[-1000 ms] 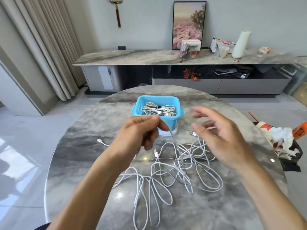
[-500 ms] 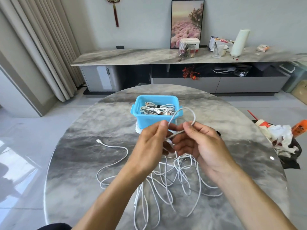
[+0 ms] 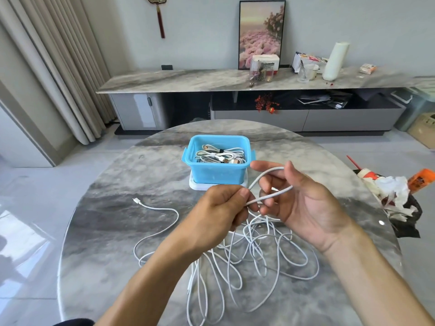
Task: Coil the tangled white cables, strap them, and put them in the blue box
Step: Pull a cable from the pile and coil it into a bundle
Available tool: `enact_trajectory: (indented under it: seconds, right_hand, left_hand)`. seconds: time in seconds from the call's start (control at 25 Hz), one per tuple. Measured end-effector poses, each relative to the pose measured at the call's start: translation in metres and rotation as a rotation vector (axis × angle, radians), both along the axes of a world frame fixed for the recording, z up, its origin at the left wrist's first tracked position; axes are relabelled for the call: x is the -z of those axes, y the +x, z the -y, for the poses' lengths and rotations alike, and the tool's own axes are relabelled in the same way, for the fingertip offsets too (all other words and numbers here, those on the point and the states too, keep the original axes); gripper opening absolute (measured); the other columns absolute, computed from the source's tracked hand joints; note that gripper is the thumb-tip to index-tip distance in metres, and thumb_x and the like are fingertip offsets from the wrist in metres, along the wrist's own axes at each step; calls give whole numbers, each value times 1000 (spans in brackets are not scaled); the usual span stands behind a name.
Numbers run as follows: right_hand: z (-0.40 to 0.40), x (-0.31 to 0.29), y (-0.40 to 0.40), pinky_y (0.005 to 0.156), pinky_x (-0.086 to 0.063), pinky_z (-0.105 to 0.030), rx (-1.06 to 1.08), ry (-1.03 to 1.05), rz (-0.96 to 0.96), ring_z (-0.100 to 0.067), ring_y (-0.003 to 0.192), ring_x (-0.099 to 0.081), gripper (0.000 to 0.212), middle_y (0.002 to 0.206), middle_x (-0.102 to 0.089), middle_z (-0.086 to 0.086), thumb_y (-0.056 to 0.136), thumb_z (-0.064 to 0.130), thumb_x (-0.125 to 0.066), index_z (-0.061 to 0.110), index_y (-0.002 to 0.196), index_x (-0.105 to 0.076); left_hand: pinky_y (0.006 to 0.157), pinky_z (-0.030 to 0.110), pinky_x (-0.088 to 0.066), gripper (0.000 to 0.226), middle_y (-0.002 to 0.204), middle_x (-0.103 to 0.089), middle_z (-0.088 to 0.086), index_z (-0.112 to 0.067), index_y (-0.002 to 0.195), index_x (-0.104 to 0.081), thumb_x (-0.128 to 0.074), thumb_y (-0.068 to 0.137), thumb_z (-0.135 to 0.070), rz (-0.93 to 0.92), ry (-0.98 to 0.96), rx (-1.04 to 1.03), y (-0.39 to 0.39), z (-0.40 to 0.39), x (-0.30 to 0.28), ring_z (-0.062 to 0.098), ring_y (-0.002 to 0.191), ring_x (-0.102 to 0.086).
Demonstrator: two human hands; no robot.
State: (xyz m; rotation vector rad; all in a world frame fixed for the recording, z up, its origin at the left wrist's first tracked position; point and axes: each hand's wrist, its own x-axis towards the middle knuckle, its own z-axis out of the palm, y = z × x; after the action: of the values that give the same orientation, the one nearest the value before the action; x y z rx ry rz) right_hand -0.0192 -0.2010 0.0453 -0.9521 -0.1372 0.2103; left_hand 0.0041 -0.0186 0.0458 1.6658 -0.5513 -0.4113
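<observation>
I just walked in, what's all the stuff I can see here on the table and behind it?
Loose cables: several, white, tangled on the round table, one end trailing left.
Blue box: one, on a white lid, far side of table; bundled white cables inside.
Table: one, grey marble.
Sideboard: one, grey marble top, along the wall.
Framed picture: one, pink flowers, on the sideboard.
White roll: one, upright, sideboard right.
Crumpled rubbish: white and black, right of table.
Curtain: beige, left.
Left hand: pinches a white cable.
Right hand: cable loop draped over its fingers.
</observation>
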Motion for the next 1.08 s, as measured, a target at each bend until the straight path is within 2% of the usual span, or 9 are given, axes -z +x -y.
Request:
enact_trajectory:
  seconds: [0.12, 0.24, 0.32, 0.44, 0.52, 0.6, 0.68, 0.88, 1.08]
  right_hand:
    - [-7, 1, 1, 56, -59, -30, 110, -62, 74, -14, 55, -60, 62, 72, -61, -6, 56, 48, -91, 6, 99, -76]
    - [-13, 7, 4, 51, -52, -31, 469, -345, 87, -19, 44, -58, 53, 57, -61, -7, 53, 61, -85, 12, 69, -75]
    - [-15, 15, 8, 66, -56, -38, 441, -330, 72, -23, 67, -68, 60, 82, -72, -10, 57, 65, -81, 16, 91, -76]
    - [-29, 23, 6, 99, -49, -34, -1, -468, 63, -14, 117, -63, 92, 129, -66, 2, 65, 63, -81, 27, 142, -48]
    - [-40, 37, 2, 95, -46, -25, -192, -976, 113, -2, 108, -64, 59, 116, -71, 6, 79, 42, -80, 27, 131, -57]
    - [-43, 40, 2, 72, -50, -27, -208, -1250, 100, -9, 70, -67, 14, 77, -75, -1, 86, 29, -74, 16, 89, -72]
    - [-29, 32, 4, 59, -44, -28, -157, -1123, -42, -15, 50, -58, 26, 53, -64, -7, 87, 25, -73, 10, 66, -68]
    - [9, -10, -3, 40, -18, -20, 98, -604, -65, -6, 41, -33, 13, 59, -61, -7, 75, 23, -78, 13, 69, -73]
    - [-10, -13, -7, 33, -38, -20, 198, -170, -66, -15, 38, -52, 22, 56, -55, -6, 84, 22, -56, 13, 67, -68]
  left_hand:
    - [48, 23, -19, 43, 54, -31, -6, -16, 73, -69, -40, 105, -23, -149, -96, 15, 6, -5, -5, 7, 49, -24]
    - [47, 23, -22, 43, 52, -35, -10, -13, 74, -67, -45, 102, -36, 18, 19, 55, -2, -1, -5, 8, 49, -28]
    - [46, 20, -26, 41, 48, -39, -12, -12, 71, -62, -43, 102, -32, 98, 3, -39, -6, 4, -3, 5, 46, -30]
    - [40, 16, -20, 36, 47, -30, -12, -13, 73, -50, -37, 105, -23, -141, -313, -191, 4, 0, -7, 3, 41, -22]
    - [39, 19, -14, 35, 51, -21, -6, -12, 76, -49, -37, 105, -26, -279, -478, -263, 12, -7, -11, 6, 41, -15]
    - [38, 19, -10, 34, 51, -19, -6, -12, 78, -52, -38, 105, -26, -366, -586, -380, 20, -16, -13, 5, 39, -13]
    - [36, 18, -12, 34, 50, -20, -7, -10, 82, -56, -39, 106, -27, -362, -555, -532, 30, -27, -12, 4, 37, -14]
    - [44, 25, -22, 41, 50, -31, -12, -15, 81, -67, -39, 105, -34, 108, -78, -499, 35, -33, -7, 5, 43, -26]
    - [58, 24, -33, 35, 61, -56, -15, -17, 75, -57, -42, 102, -32, 626, 309, -324, 11, -1, 11, 2, 60, -48]
